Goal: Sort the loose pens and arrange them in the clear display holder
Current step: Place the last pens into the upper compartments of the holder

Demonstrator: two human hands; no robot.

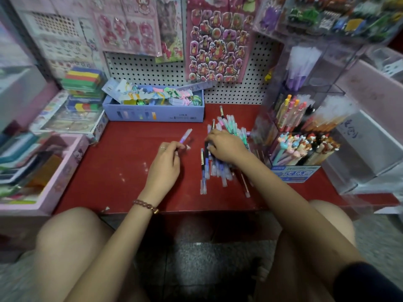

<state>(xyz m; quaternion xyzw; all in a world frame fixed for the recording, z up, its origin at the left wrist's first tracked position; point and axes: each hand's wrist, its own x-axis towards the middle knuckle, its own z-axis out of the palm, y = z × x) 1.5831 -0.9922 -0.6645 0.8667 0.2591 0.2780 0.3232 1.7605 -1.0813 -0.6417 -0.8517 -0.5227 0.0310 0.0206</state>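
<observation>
The left hand [165, 159] pinches one purple pen [185, 136] near the tabletop [122, 162] centre. The right hand [226, 147] curls over the loose pens [216, 171] toward the right edge, beside the clear display holder [309, 99]; whether it pinches any cannot be told. Draw out one matching pen at a time.

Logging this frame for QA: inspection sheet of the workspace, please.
Surface: red table, small white scuffs.
Job's things: pile of loose pens beside the clear holder, which is partly filled.
Clutter: blue box at back, pink box at left.
Hands: left hand pinches a purple pen; right hand rests on the pile, grip unclear.
Cables: nothing seen.
Surroundings: pegboard hung with sticker sheets.
</observation>
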